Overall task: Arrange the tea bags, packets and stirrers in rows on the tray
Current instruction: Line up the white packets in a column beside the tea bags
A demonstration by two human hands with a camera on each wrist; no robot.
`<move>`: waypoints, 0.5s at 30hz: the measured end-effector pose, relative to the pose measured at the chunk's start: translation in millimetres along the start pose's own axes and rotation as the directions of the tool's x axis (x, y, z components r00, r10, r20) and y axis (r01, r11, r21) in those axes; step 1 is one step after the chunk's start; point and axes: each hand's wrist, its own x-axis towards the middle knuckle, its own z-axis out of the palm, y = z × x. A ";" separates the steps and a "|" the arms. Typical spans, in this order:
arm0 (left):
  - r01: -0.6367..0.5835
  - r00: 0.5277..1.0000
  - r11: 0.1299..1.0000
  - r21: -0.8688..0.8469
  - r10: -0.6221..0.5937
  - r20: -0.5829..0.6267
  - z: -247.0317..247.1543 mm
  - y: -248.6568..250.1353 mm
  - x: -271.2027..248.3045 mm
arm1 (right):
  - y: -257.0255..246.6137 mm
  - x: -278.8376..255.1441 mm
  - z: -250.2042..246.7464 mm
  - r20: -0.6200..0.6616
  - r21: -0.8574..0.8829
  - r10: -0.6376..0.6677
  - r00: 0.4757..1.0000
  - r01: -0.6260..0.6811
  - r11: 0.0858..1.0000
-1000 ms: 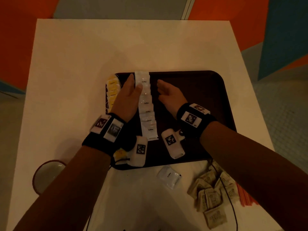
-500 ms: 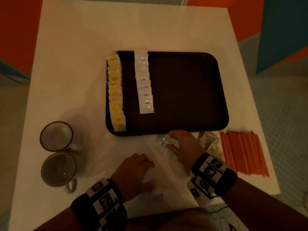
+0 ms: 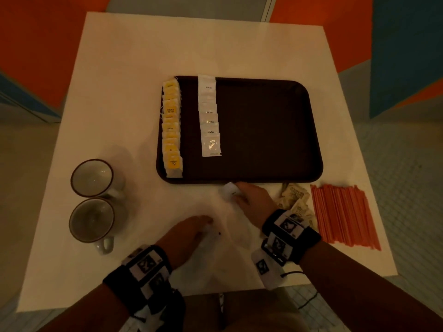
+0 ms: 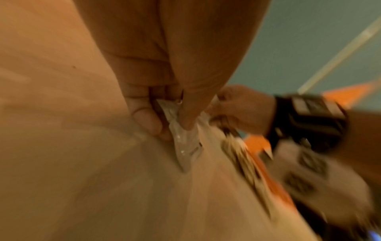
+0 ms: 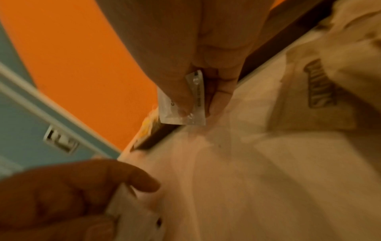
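Note:
A dark brown tray (image 3: 275, 168) holds a row of yellow tea bags (image 3: 171, 127) along its left edge and a row of white coffee packets (image 3: 209, 116) beside it. Just in front of the tray, my right hand (image 3: 254, 197) pinches a white coffee packet (image 3: 229, 190) between thumb and fingers; the right wrist view shows the same packet (image 5: 181, 112). Nearer me, my left hand (image 3: 191, 231) pinches another white packet (image 4: 185, 143) against the table. Brown sugar packets (image 3: 294, 197) and orange stirrers (image 3: 342, 216) lie on the table at the right.
Two empty mugs (image 3: 92, 200) stand on the white table (image 3: 119, 92) left of the tray. The tray's right two thirds are bare. The table's front edge is close behind both wrists.
Both hands have left the coffee row on the tray and come back to the table in front of it. Each now pinches a loose white packet.

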 end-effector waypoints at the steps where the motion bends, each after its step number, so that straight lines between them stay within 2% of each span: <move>1: 0.036 0.999 0.997 -0.062 -0.038 -0.030 -9.4 2.6 1.0 | 1.5 -2.7 -5.2 -0.037 0.101 0.018 0.999 -0.014 0.995; 4: 0.003 0.979 0.980 -0.197 -0.043 -0.201 -40.1 14.2 8.0 | -1.4 -12.4 -24.7 -0.054 0.449 0.079 0.995 -0.046 0.892; 7: -0.089 0.941 0.957 -0.274 -0.009 -0.337 -61.5 27.8 19.9 | -13.8 -16.5 -39.9 -0.049 0.612 0.097 0.994 -0.047 0.790; 9: -0.110 0.931 0.942 -0.316 -0.014 -0.366 -68.9 36.7 29.4 | -21.0 -11.6 -42.7 -0.052 0.654 0.105 0.993 -0.046 0.755; 13: -0.136 0.938 0.930 -0.340 0.010 -0.346 -81.9 46.7 54.3 | -28.0 5.5 -38.7 -0.029 0.637 0.155 0.987 -0.101 0.764; 15: -0.108 0.941 0.954 -0.281 0.006 -0.339 -89.7 47.5 73.6 | -25.3 15.7 -36.8 -0.038 0.639 0.220 0.975 -0.145 0.755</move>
